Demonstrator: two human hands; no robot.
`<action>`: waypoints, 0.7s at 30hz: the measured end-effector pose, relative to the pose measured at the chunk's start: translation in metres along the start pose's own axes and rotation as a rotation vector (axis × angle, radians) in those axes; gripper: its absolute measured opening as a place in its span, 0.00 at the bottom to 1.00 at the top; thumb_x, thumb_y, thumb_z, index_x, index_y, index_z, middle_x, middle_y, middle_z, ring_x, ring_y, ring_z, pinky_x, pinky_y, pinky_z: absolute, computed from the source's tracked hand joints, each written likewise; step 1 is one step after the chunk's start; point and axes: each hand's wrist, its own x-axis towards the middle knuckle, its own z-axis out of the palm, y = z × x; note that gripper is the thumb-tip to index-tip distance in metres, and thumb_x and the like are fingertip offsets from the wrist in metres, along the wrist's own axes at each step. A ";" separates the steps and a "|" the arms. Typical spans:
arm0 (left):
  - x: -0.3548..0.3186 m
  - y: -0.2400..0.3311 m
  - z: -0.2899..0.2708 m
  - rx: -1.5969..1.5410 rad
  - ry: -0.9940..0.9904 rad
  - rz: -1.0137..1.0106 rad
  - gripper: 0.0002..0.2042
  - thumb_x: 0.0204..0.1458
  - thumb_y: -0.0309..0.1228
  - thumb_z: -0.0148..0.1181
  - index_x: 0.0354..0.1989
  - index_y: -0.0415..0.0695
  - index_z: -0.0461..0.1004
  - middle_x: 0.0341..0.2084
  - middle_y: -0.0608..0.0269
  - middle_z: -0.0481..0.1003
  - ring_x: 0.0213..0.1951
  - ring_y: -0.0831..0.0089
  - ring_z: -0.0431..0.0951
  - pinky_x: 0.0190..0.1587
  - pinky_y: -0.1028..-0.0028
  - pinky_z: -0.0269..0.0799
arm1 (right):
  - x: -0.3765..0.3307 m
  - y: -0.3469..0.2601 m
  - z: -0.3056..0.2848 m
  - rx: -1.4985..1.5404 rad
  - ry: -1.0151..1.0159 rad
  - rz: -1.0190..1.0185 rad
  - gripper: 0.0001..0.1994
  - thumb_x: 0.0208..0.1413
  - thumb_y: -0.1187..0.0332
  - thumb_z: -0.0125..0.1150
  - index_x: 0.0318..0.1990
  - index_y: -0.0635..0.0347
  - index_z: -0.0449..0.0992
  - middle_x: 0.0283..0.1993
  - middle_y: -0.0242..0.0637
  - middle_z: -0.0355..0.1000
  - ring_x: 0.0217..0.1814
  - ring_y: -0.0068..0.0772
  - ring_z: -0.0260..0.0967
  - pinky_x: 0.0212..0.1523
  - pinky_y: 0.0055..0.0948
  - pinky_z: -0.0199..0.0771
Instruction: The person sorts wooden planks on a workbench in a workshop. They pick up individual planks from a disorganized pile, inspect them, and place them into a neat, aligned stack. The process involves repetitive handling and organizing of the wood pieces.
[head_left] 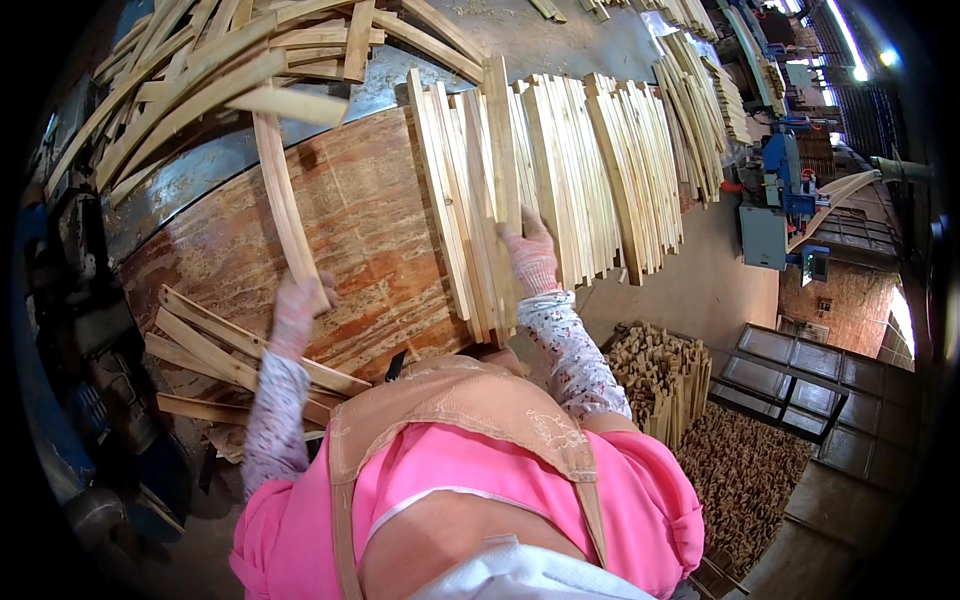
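My left hand (293,312), in a pale pinkish glove, is closed round the near end of a wooden strip (280,195). That strip points away from me over the brown plywood tabletop (370,200), its far end close to a loose pile. My right hand (530,252), gloved the same way, grips another wooden strip (502,150) along its side. This one lies over a row of similar wooden strips (568,170) set side by side, and its far end stands out beyond theirs. The right fingertips are partly hidden by the wood.
A tangled pile of curved strips (190,90) lies at the far left. Several offcuts (220,345) rest by my left forearm. Upright bundles of short sticks (660,380) stand on the floor to my right. Farther right is a blue machine (785,175).
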 end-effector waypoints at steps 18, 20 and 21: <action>-0.057 -0.016 0.164 1.036 -0.365 -0.054 0.61 0.46 0.71 0.67 0.80 0.42 0.45 0.45 0.26 0.79 0.50 0.35 0.82 0.54 0.49 0.78 | -0.015 -0.021 0.120 -0.502 -0.445 -0.174 0.41 0.66 0.59 0.68 0.80 0.66 0.54 0.64 0.52 0.77 0.65 0.42 0.78 0.61 0.37 0.83; -0.043 0.033 0.157 0.908 -0.495 -0.157 0.41 0.60 0.63 0.60 0.71 0.42 0.66 0.55 0.35 0.79 0.57 0.38 0.80 0.60 0.52 0.75 | -0.020 -0.048 0.113 -0.201 -0.637 0.231 0.33 0.69 0.61 0.63 0.76 0.66 0.62 0.55 0.45 0.82 0.46 0.35 0.84 0.45 0.32 0.87; -0.030 0.033 0.147 0.890 -0.357 0.126 0.30 0.66 0.55 0.55 0.64 0.41 0.71 0.55 0.40 0.80 0.58 0.41 0.79 0.60 0.53 0.75 | -0.025 -0.054 0.105 0.005 -0.667 0.299 0.29 0.69 0.61 0.61 0.72 0.68 0.65 0.53 0.45 0.83 0.42 0.33 0.82 0.42 0.32 0.87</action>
